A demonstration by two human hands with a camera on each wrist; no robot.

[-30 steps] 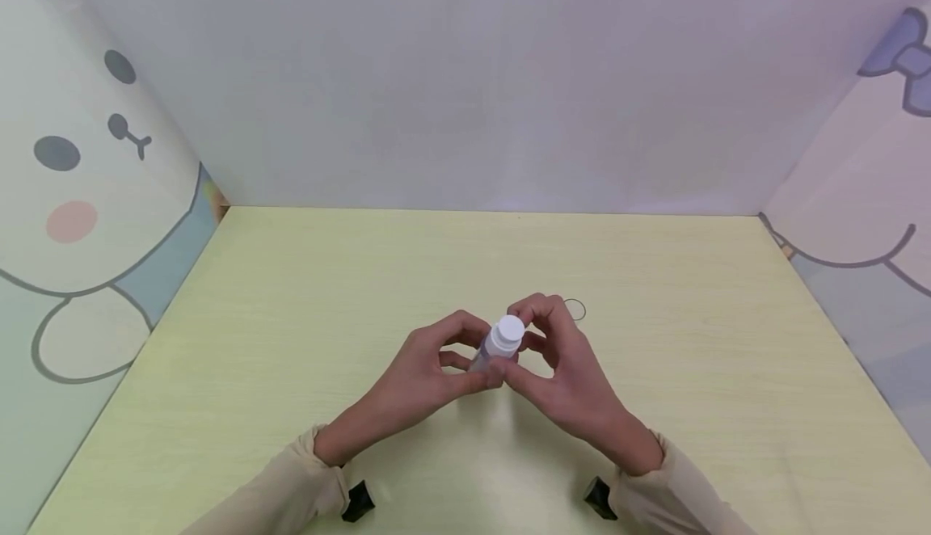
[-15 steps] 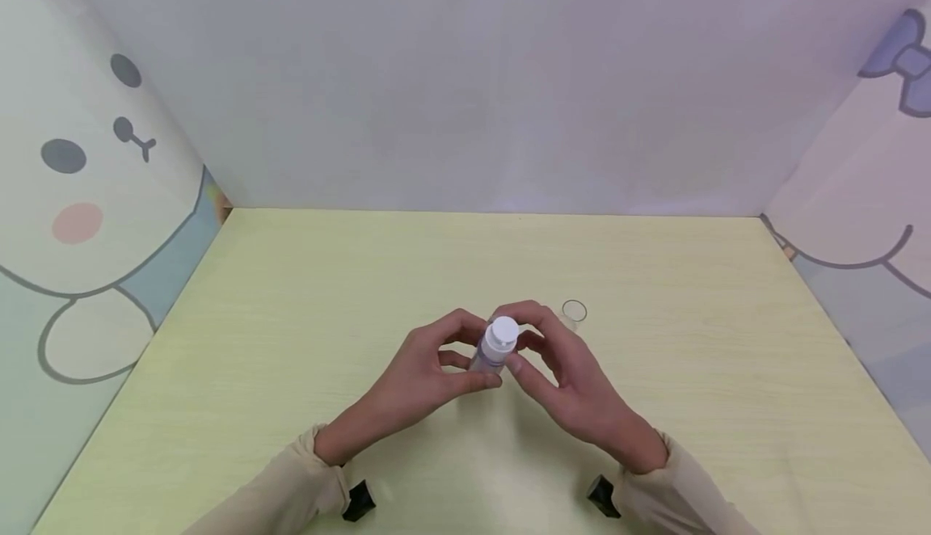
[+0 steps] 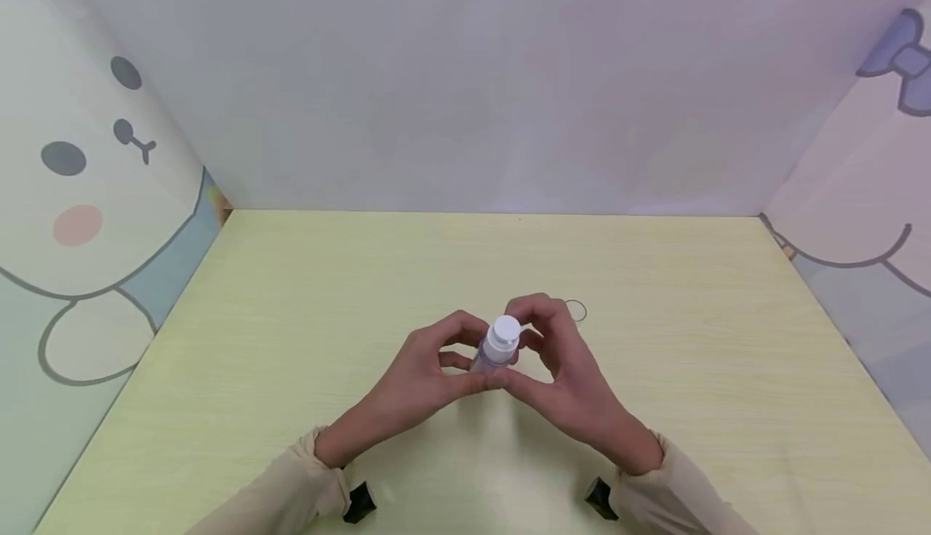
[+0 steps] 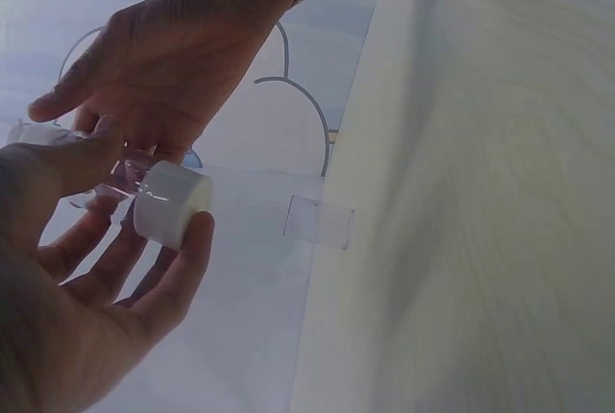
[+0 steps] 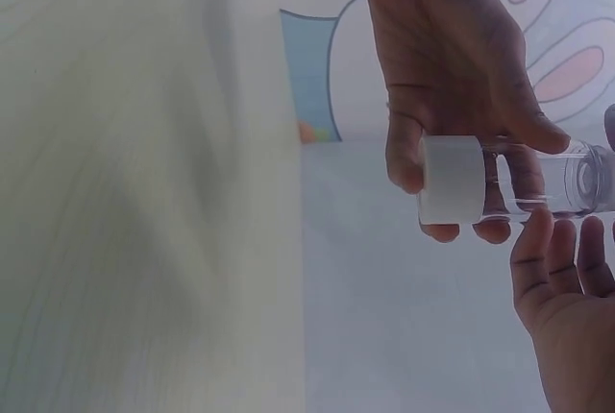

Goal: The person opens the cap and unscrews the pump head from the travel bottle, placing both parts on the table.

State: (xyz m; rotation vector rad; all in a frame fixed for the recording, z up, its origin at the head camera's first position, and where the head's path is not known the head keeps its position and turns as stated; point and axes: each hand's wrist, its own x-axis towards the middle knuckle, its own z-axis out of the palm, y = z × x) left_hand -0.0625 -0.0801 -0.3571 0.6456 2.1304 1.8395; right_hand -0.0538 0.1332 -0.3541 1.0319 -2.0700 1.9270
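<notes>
A small clear pump bottle [image 3: 502, 341] with a white top and a white base is held over the table, tilted, in both hands. My left hand [image 3: 429, 365] grips its clear body between thumb and fingers; in the left wrist view a fingertip rests against the white base [image 4: 173, 204]. My right hand [image 3: 567, 369] curls its thumb and fingers round the upper part, below the white top. From the right wrist view, the bottle's clear wall [image 5: 528, 182] looks see-through, while its top end runs out of frame. Whether the bottle holds anything, I cannot tell.
Behind the right hand a clear cylindrical cap [image 4: 319, 221] stands on the pale wooden table [image 3: 327, 276]; from the head view only its round rim [image 3: 577, 310] shows. A plain wall [image 3: 465, 82] rises at the back, with cartoon-printed panels [image 3: 80, 195] at both sides.
My right thumb lifted off the bottle half a second ago and now touches it again. The right fingers slid left, then back right. The bottle has shifted slightly left; my left hand keeps its grip.
</notes>
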